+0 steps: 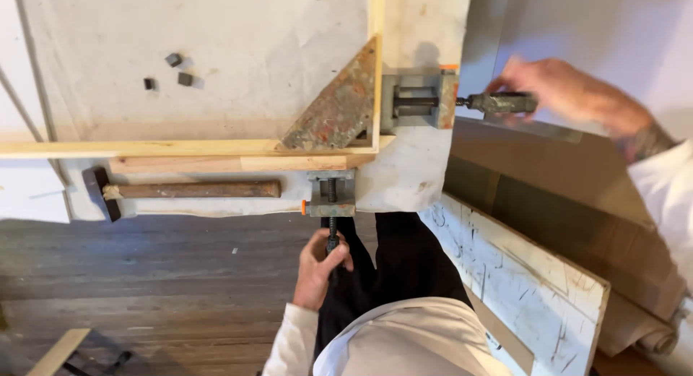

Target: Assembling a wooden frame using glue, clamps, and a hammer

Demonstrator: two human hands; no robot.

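Corner clamp (346, 116) grips a mitred wooden frame (216, 148) at the tabletop's (411, 174) near edge, the left hand (317, 268) in a closed grip on the near screw handle (333, 239), the right hand (559, 87) wrapped around the far handle (502, 101). Uneven tightening could push the mitre out of line; overtightening could dent the soft wood. A hammer (180, 190) lies beside the frame.
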